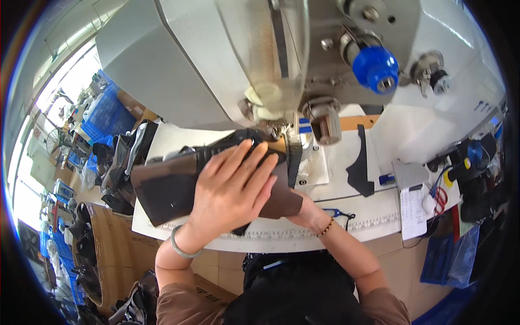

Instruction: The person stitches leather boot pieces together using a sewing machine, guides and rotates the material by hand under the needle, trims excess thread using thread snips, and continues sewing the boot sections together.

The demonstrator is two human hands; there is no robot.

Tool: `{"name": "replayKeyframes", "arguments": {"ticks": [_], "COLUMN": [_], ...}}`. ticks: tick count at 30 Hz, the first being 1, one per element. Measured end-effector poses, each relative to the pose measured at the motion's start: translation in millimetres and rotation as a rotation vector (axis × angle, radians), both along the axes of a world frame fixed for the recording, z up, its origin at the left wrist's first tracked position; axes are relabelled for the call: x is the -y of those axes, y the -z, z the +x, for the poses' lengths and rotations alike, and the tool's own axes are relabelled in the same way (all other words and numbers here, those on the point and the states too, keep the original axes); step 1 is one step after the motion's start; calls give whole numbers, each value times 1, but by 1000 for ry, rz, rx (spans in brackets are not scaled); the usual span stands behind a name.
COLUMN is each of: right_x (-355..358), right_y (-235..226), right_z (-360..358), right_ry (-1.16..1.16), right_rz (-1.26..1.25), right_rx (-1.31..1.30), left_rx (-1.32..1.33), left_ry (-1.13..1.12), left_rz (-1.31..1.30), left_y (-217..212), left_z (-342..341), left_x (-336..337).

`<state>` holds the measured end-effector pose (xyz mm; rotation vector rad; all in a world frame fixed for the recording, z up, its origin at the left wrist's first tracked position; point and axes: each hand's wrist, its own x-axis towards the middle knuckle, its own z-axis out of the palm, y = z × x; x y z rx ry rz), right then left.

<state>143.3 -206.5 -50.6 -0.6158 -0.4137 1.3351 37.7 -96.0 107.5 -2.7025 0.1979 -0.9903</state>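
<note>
- At the far left, dark shoe pieces [122, 165] are lying heaped beside the surface [360, 208]; whether they are waiting or finished, I cannot tell.
- Over the surface, the dark brown leather upper [165, 187] is lying with its right part close under the needle area of the sewing machine [179, 65]; stitching seems to be under way, with no completed seam showing clearly.
- Further right, a black cut piece [362, 162] is lying apart from the upper, apparently not being worked.
- The left forearm, wearing a bangle [174, 246], is rising from below; the left hand [230, 187] is lying palm-down on the leather, fingers extended and slightly spread, pointing toward the needle area.
- The right forearm, wearing a beaded bracelet [325, 227], is slanting inward; the right hand [304, 212] is mostly hiding beneath the leather, so I cannot tell whether it is pinching.
</note>
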Motion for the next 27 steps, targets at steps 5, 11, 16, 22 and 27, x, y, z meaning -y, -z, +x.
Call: {"name": "replayKeyframes", "arguments": {"ticks": [5, 11, 16, 22, 27], "right_x": [27, 34, 24, 7, 10], "right_y": [-31, -51, -64, -67, -54], "right_z": [-7, -31, -24, -3, 9], "right_ry": [-149, 69, 428, 456, 404], "right_rz": [164, 29, 79, 56, 182], "right_rx": [-100, -33, 183, 308, 423], "left_rx": [-18, 22, 176, 205, 205], "left_ry": [66, 73, 52, 40, -7], "left_rz": [-91, -166, -193, -249, -206], "left_y": [-19, -13, 24, 28, 37], "left_z": [5, 4, 1, 2, 3], "left_x": [-7, -3, -4, -1, 5]}}
